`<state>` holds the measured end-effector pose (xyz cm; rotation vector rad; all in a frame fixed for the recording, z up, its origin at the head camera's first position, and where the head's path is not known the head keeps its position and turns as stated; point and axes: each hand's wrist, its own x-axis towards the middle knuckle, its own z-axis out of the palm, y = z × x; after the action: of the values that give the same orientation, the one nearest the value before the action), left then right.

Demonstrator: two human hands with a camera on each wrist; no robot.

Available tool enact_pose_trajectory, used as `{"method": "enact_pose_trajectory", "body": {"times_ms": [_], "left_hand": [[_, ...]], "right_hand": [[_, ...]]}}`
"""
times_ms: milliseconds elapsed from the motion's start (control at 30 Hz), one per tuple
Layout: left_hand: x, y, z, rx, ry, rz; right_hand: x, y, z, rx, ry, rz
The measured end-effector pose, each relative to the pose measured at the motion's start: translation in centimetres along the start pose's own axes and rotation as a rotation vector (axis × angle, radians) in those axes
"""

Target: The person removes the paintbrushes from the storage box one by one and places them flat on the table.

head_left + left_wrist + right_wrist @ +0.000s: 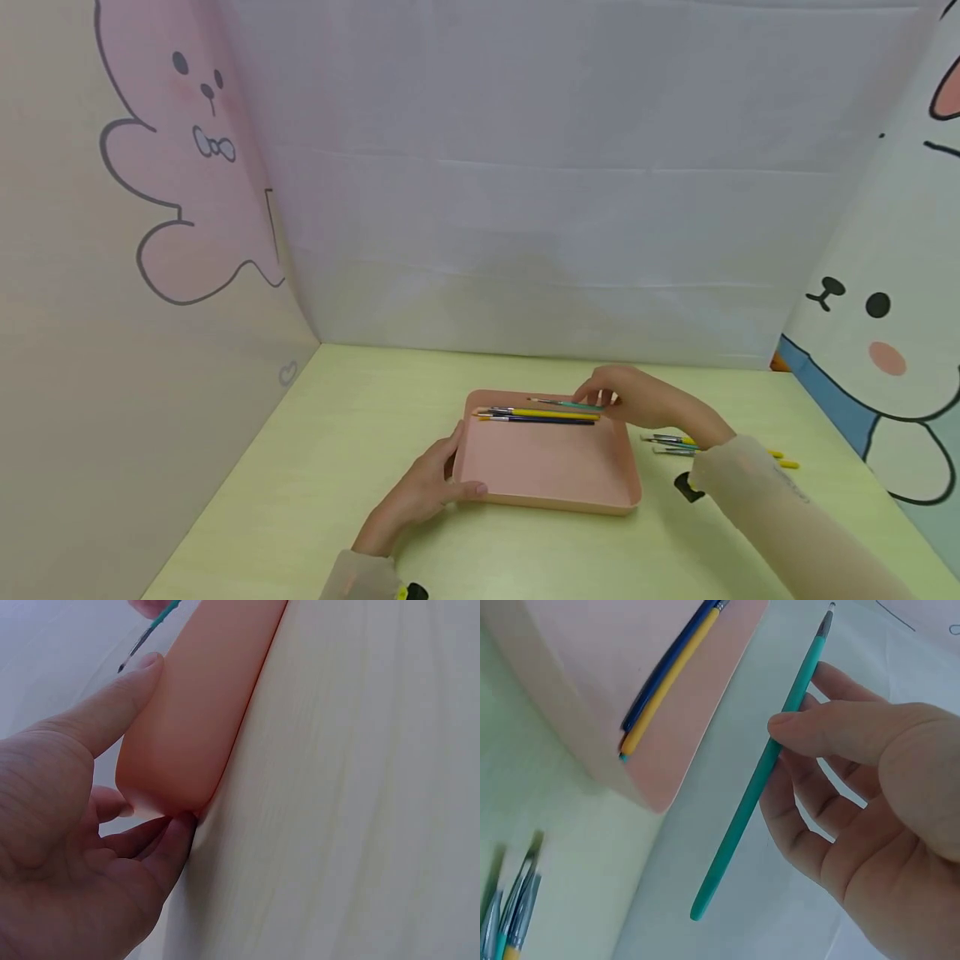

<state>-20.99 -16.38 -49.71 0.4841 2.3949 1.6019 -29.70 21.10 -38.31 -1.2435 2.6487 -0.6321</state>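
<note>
Two hands work at a pink tray (551,467): the left hand (423,492) clasps its near left corner, thumb on the rim; the right hand (637,398) pinches a teal paintbrush (761,776) over the far edge. Its bristles are barely visible, and more brushes (671,443) lie partly behind the sleeve

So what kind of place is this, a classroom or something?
More likely a small staged tabletop booth than a classroom. A pale green table is walled in by a plain white backdrop and cartoon animal panels. On it sit only a pink tray and thin paintbrushes.
</note>
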Motion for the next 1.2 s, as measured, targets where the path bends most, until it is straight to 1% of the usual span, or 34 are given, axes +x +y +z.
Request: {"method": "enact_pose_trajectory", "body": {"times_ms": [233, 433, 633, 800, 1033, 1200], "left_hand": [[0.0, 0.1, 0.1, -0.017, -0.008, 0.011], [0.1, 0.0, 0.1, -0.014, -0.009, 0.01], [0.2, -0.2, 0.1, -0.001, -0.006, 0.004], [0.2, -0.1, 0.1, -0.007, -0.013, 0.007], [0.1, 0.0, 0.0, -0.008, -0.019, 0.013], [0.1, 0.0, 0.0, 0.001, -0.022, 0.013]], "right_hand": [[-2.7, 1.1, -0.8, -0.007, 0.019, 0.004], [-4.7, 1.8, -1.1, -0.013, 0.028, 0.032], [-6.9, 3.0, -1.2, -0.028, 0.043, 0.048], [-9.3, 4.2, -1.3, -0.05, 0.076, 0.017], [-12.2, 5.3, -1.0, -0.024, 0.083, 0.073], [-13.6, 5.9, -0.8, -0.041, 0.102, 0.064]]}}
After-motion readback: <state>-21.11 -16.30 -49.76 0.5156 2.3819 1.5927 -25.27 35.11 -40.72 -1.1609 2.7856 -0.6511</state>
